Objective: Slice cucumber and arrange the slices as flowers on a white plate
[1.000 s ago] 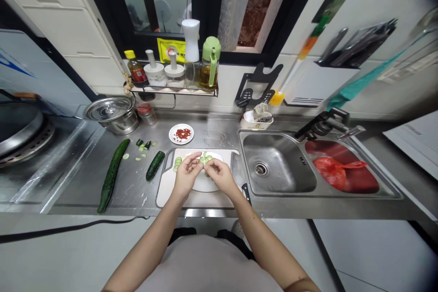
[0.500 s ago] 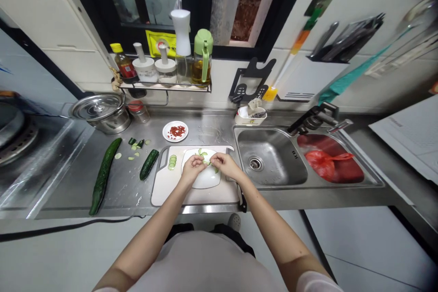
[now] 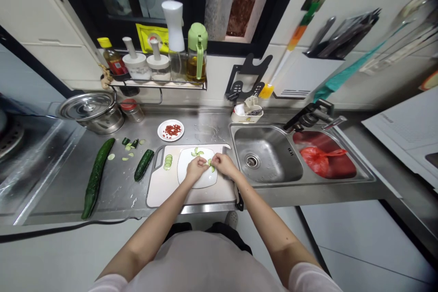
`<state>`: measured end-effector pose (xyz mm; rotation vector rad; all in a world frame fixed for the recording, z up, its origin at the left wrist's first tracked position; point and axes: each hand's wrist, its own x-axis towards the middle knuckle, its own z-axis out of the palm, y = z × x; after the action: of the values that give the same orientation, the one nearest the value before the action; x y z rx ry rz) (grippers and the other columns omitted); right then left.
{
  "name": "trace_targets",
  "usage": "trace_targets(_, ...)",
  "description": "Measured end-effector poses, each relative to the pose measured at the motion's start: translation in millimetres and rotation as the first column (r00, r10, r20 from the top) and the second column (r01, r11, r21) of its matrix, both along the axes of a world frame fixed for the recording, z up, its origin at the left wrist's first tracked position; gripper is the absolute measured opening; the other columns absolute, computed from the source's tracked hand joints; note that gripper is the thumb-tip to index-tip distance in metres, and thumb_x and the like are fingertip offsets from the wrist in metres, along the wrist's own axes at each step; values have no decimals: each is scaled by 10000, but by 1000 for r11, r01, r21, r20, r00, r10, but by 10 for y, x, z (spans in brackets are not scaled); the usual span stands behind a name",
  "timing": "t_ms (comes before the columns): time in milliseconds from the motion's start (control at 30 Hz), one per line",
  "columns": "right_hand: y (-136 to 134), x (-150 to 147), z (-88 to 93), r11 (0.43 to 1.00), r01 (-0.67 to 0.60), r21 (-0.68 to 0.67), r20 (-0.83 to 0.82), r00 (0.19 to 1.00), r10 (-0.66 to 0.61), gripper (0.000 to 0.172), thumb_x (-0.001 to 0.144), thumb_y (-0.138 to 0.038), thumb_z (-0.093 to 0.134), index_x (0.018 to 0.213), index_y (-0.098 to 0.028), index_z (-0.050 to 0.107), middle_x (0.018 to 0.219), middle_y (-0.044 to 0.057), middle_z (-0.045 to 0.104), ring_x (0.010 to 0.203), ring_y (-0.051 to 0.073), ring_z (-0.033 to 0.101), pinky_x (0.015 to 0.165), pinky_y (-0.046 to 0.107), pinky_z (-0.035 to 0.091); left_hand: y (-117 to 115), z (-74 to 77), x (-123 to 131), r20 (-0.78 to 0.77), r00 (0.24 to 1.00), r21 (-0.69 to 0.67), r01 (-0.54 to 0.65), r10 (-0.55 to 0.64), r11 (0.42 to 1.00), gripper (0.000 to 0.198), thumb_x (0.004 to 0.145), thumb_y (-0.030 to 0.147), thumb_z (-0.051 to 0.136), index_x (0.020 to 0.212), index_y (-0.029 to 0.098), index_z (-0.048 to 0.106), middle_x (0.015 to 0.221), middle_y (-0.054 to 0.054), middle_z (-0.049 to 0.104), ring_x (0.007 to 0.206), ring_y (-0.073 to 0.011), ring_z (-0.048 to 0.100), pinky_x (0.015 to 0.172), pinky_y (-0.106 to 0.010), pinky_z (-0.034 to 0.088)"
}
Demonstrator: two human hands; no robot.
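A white squarish plate [image 3: 187, 175] rests on a pale cutting board [image 3: 160, 194] in front of me. Over its right half, my left hand [image 3: 196, 169] and my right hand [image 3: 223, 164] meet with fingertips pinched at a thin cucumber slice [image 3: 209, 162]. Green-edged cucumber slices [image 3: 197, 152] lie at the plate's far edge, and another slice [image 3: 212, 169] sits by its right edge under my right fingers. A short overlapping row of cucumber rounds [image 3: 168, 162] is on the board, left of the plate.
Left of the board lie a cut cucumber [image 3: 143, 165], a long whole cucumber [image 3: 98, 178] and scraps [image 3: 126, 146]. Behind is a small dish of red berries [image 3: 170, 130]. A knife handle [image 3: 240, 201] shows at the board's right edge, beside the sink [image 3: 273, 157].
My hands have shifted slightly nearer the plate's right side, fingertips still together at a slice. The whole view has moved a little, with the counter things sitting further left.
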<state>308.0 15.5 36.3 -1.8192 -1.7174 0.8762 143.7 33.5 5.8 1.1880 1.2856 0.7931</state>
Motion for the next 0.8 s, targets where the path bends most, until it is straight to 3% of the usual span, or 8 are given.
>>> trace_targets(100, -9, -20, 15, 999, -17, -38, 114, 993, 21, 48, 786, -219, 618, 778, -173, 631, 644, -36, 600, 585, 84, 491, 577, 187, 321, 18, 4, 10, -301, 949, 16, 107, -97, 994, 139, 659, 195, 725, 764, 195, 634, 610, 60, 574, 581, -95, 531, 609, -211, 374)
trace_targets(233, -10, -60, 56, 994, -35, -104, 229, 972, 58, 75, 829, -238, 605, 850, -178, 645, 730, -4, 646, 649, 102, 529, 606, 198, 319, 31, 63, 29, -496, 851, 22, 210, -171, 978, 92, 725, 229, 684, 806, 209, 645, 704, 34, 642, 656, -113, 574, 609, -211, 371)
trace_targets(500, -11, -106, 94, 986, -36, -163, 391, 915, 98, 151, 886, -280, 555, 954, -192, 657, 950, 60, 681, 850, 155, 582, 670, 228, 324, 16, 96, 69, -614, 758, 38, 305, -218, 952, 96, 782, 252, 640, 866, 216, 668, 796, -1, 682, 747, -141, 611, 649, -227, 394)
trace_targets(800, -29, -78, 27, 985, 7, -174, 430, 900, 70, 188, 887, -296, 547, 1027, -204, 633, 1013, 66, 654, 860, 171, 579, 672, 247, 332, 16, 53, 81, -685, 706, 104, 338, -179, 935, 136, 807, 269, 631, 923, 211, 672, 991, -47, 651, 935, -181, 608, 783, -255, 437)
